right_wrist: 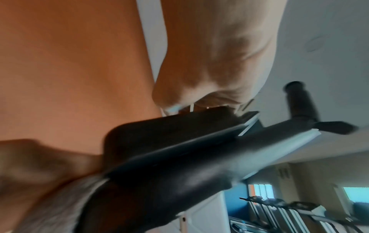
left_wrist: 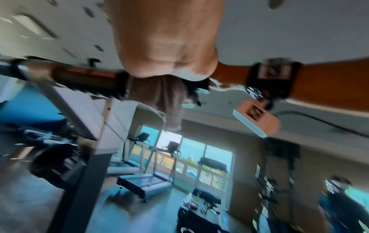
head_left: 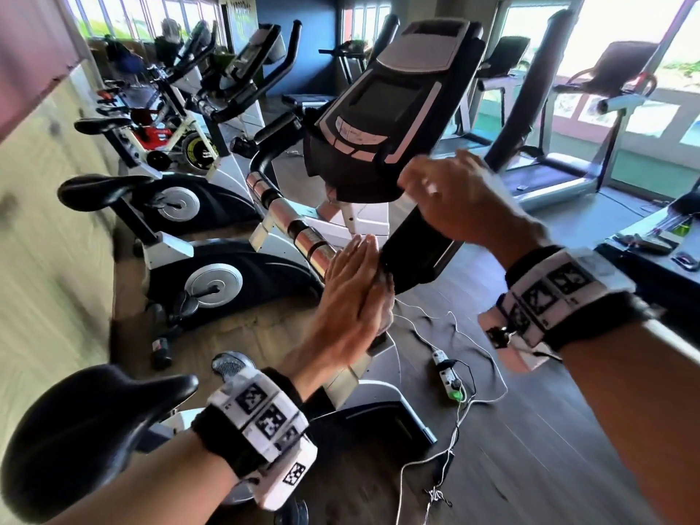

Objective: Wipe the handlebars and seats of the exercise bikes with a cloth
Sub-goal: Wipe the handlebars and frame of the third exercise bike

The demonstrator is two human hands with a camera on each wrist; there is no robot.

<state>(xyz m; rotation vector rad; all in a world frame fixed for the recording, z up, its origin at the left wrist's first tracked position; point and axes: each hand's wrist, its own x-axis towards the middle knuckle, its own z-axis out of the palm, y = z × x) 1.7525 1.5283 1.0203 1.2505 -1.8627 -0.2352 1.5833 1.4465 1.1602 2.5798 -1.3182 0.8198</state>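
In a gym, flat left hand presses cloth against bike; right hand grips console.

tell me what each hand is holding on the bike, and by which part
The left hand presses a cloth flat against the lower end of the black console housing, fingers straight. The right hand grips the housing's upper edge, just under the console.

Tight around the near bike: console hangs over the handlebar, and both hands, left hand and right hand, crowd the black post under it. Seat blocks low left. Cables and power strip clutter the floor to the right; air above them is open. Next bike sits close on the left.
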